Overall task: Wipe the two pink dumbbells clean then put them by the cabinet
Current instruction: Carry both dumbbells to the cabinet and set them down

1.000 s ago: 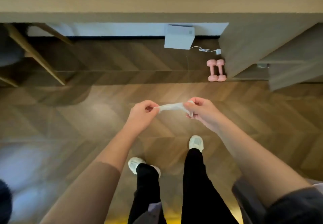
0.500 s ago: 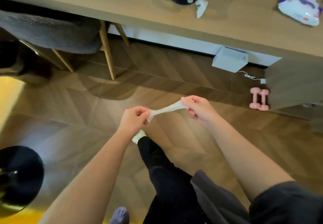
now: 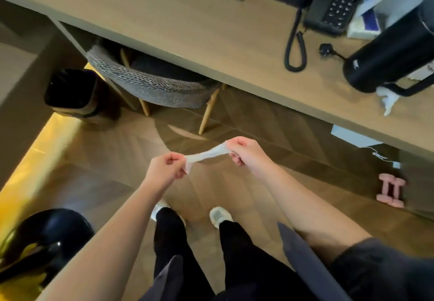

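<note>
Standing on the wooden floor [image 3: 305,183], a person is seen from above with both hands raised in front of the body. A damp white wipe [image 3: 206,154] is pinched at one end by the left hand [image 3: 168,168] and at the other by the right hand [image 3: 246,151], and is stretched taut between them. Compared with a second ago, the view has swung away: the two pink dumbbells [image 3: 391,192] are now seen far off to the right of the wipe, lying side by side on the floor, touching the cabinet [image 3: 418,183] under the surface [image 3: 211,30]. A black bin [image 3: 70,91] has come into view far to the wipe's left. The dumbbells appear placed already; disposing of the wipe is judged the remaining step.
</note>
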A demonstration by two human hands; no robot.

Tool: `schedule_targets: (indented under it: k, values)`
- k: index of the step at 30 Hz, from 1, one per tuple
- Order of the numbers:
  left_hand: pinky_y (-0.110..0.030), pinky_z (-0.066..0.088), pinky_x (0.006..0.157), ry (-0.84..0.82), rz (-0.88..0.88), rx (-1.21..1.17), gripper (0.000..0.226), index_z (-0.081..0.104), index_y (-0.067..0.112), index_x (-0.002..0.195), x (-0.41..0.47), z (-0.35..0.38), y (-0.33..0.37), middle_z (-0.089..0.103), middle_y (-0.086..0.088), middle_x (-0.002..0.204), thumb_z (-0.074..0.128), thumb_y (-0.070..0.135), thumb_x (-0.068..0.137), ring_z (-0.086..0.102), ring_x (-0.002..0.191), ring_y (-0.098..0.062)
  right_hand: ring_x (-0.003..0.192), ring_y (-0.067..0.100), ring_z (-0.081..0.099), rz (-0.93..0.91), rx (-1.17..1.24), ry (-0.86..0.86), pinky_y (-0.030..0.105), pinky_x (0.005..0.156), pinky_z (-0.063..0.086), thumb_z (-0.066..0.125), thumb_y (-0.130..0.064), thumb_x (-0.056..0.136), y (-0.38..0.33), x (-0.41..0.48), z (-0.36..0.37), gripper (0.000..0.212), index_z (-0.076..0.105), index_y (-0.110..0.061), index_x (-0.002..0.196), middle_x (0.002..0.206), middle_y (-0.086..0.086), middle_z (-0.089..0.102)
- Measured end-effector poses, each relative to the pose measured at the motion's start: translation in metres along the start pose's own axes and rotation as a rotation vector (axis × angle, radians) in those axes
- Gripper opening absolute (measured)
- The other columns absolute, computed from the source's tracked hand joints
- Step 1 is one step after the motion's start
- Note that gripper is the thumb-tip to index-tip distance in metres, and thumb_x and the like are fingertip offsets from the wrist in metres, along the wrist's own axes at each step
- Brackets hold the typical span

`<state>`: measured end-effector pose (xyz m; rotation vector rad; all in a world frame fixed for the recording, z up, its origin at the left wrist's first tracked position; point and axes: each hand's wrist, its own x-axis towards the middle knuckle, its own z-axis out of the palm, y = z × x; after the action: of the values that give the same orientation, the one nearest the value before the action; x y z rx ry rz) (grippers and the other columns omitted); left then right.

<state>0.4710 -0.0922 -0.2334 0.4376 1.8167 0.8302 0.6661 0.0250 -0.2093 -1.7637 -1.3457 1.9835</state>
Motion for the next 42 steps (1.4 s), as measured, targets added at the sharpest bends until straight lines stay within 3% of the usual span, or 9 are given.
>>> schedule_targets:
  k: [5, 15, 19, 25, 30, 34, 38, 40, 42]
  values:
    - [-0.03, 0.056, 0.069, 0.016, -0.022, 0.016, 0.004, 0.066, 0.005, 0.092, 0.063, -0.115, 0.019, 0.068, -0.013, 0.083, 0.064, 0.008, 0.094, 0.064, 0.07, -0.019, 0.054, 0.008, 0.051, 0.04, -0.007, 0.013, 0.017, 0.049, 0.041, 0.055, -0.011, 0.096, -0.048, 0.044, 0.112, 0.011, 0.066, -0.008, 0.095, 0.072, 0.003, 0.063]
    - [-0.023, 0.054, 0.062, 0.073, -0.043, 0.124, 0.01, 0.069, 0.012, 0.087, 0.183, -0.314, 0.054, 0.069, -0.008, 0.079, 0.063, 0.014, 0.095, 0.063, 0.069, -0.018, 0.058, 0.013, 0.05, 0.129, 0.063, -0.069, 0.02, 0.05, 0.038, 0.05, 0.0, 0.095, -0.134, 0.134, 0.313, 0.024, 0.059, 0.012, 0.114, 0.087, 0.019, 0.058]
    - [-0.023, 0.051, 0.06, 0.069, -0.028, 0.174, 0.012, 0.072, 0.013, 0.091, 0.245, -0.377, 0.075, 0.072, -0.007, 0.081, 0.06, 0.01, 0.095, 0.065, 0.072, -0.019, 0.063, 0.02, 0.051, 0.184, 0.042, -0.058, 0.022, 0.052, 0.039, 0.05, 0.003, 0.093, -0.176, 0.194, 0.371, 0.026, 0.061, 0.005, 0.116, 0.087, 0.018, 0.063]
    - [-0.036, 0.057, 0.07, 0.08, -0.119, 0.186, 0.011, 0.072, 0.006, 0.096, 0.307, -0.476, 0.101, 0.071, -0.015, 0.086, 0.061, 0.007, 0.093, 0.066, 0.077, -0.025, 0.056, 0.012, 0.053, 0.277, 0.033, -0.048, 0.023, 0.052, 0.038, 0.058, -0.002, 0.093, -0.238, 0.252, 0.45, 0.018, 0.065, 0.001, 0.11, 0.078, 0.014, 0.061]
    - [-0.027, 0.054, 0.063, 0.023, -0.127, 0.298, 0.009, 0.07, 0.008, 0.09, 0.355, -0.538, 0.126, 0.068, -0.012, 0.084, 0.062, 0.005, 0.09, 0.064, 0.074, -0.02, 0.058, 0.012, 0.054, 0.281, -0.064, -0.042, 0.017, 0.046, 0.038, 0.05, -0.001, 0.093, -0.272, 0.283, 0.506, 0.027, 0.061, 0.002, 0.117, 0.081, 0.012, 0.061]
    - [-0.038, 0.056, 0.08, -0.143, -0.103, 0.492, 0.007, 0.067, 0.011, 0.087, 0.392, -0.569, 0.142, 0.067, -0.007, 0.084, 0.065, 0.013, 0.093, 0.063, 0.079, -0.02, 0.057, 0.008, 0.058, 0.238, -0.118, 0.088, 0.015, 0.043, 0.041, 0.055, -0.008, 0.089, -0.275, 0.301, 0.548, 0.018, 0.06, -0.012, 0.106, 0.08, 0.006, 0.066]
    - [-0.022, 0.05, 0.059, -0.307, -0.068, 0.697, 0.011, 0.062, 0.012, 0.083, 0.438, -0.598, 0.146, 0.065, -0.009, 0.082, 0.062, 0.013, 0.094, 0.062, 0.071, -0.019, 0.085, 0.023, 0.063, 0.301, 0.036, 0.252, 0.033, 0.072, 0.051, 0.062, -0.013, 0.089, -0.259, 0.32, 0.598, 0.015, 0.062, -0.015, 0.103, 0.096, 0.01, 0.068]
    - [-0.021, 0.048, 0.054, -0.335, -0.05, 0.768, 0.011, 0.066, 0.018, 0.085, 0.46, -0.609, 0.141, 0.065, -0.005, 0.079, 0.061, 0.015, 0.095, 0.063, 0.07, -0.017, 0.082, 0.021, 0.062, 0.353, 0.124, 0.342, 0.029, 0.067, 0.048, 0.063, -0.014, 0.087, -0.247, 0.327, 0.625, 0.01, 0.064, -0.018, 0.097, 0.09, 0.005, 0.066]
    - [-0.032, 0.057, 0.068, -0.347, -0.026, 0.803, 0.018, 0.066, 0.02, 0.078, 0.48, -0.616, 0.127, 0.066, -0.006, 0.081, 0.061, 0.014, 0.095, 0.067, 0.08, -0.025, 0.079, 0.023, 0.058, 0.364, 0.17, 0.369, 0.027, 0.065, 0.043, 0.063, -0.014, 0.088, -0.231, 0.339, 0.651, 0.004, 0.065, -0.017, 0.087, 0.077, 0.002, 0.061]
